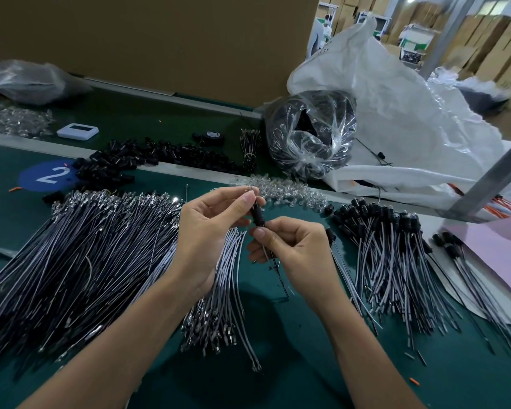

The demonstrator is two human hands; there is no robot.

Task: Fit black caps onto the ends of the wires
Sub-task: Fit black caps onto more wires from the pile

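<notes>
Above the middle of the green table, my left hand (210,219) pinches the metal-tipped upper end of a thin wire (267,255). A black cap (258,216) sits on that wire just below my left fingertips. My right hand (289,243) pinches the wire right under the cap, and the rest of the wire hangs down behind it. A big heap of uncapped wires (80,255) lies on the left. Wires with caps fitted (387,246) lie on the right. Loose black caps (148,157) are piled at the back left.
A pile of clear plastic pieces (289,190) lies behind my hands. A clear bag of black parts (310,134) and a large white sack (396,113) stand at the back right. A grey metal post (490,178) slants at right, above a pink sheet (496,246).
</notes>
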